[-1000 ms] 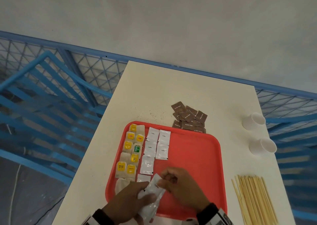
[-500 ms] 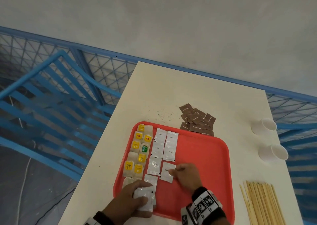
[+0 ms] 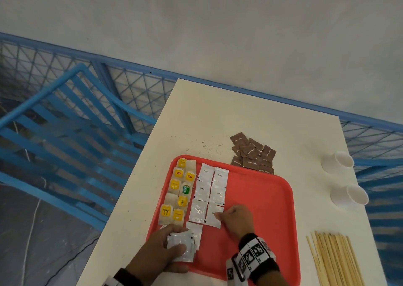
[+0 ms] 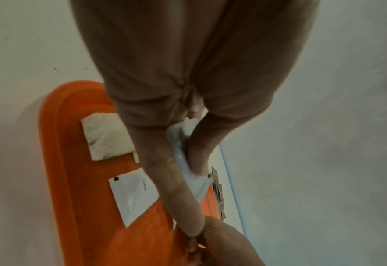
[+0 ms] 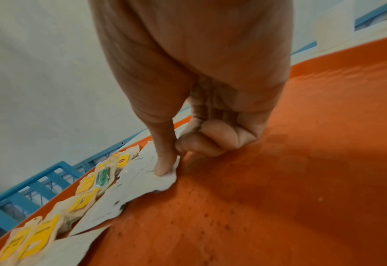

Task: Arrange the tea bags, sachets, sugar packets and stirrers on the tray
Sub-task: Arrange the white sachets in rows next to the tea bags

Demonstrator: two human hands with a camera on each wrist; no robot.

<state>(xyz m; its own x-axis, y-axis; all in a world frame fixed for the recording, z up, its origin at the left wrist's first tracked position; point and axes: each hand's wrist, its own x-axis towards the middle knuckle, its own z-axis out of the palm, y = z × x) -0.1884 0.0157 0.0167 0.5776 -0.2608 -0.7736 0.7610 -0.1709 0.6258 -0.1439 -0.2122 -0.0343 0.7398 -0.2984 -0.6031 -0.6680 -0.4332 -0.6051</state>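
Observation:
A red tray [image 3: 257, 198] lies on the white table. Tea bags [image 3: 178, 191] with yellow and green tags fill its left side in two columns. Beside them, white coffee sachets [image 3: 209, 183] lie in two columns. My right hand [image 3: 218, 214] pinches the right edge of the nearest sachet [image 3: 212, 219] in the second column, which lies flat on the tray; the thumb [image 5: 165, 165] presses it down. At the tray's near left corner my left hand [image 3: 174, 242] grips a stack of white sachets [image 3: 185, 238], seen edge-on [image 4: 183, 162] between thumb and fingers.
Brown sugar packets [image 3: 253, 154] sit in a loose pile on the table just beyond the tray's far edge. Wooden stirrers [image 3: 335, 259] lie bundled at the near right. Two white paper cups [image 3: 338, 161] [image 3: 349, 196] lie on their sides at the right. Blue railings border the table.
My right hand drew one sachet off the stack in my left hand and laid it third in the second column. My left hand lowered the stack to the tray's near left corner.

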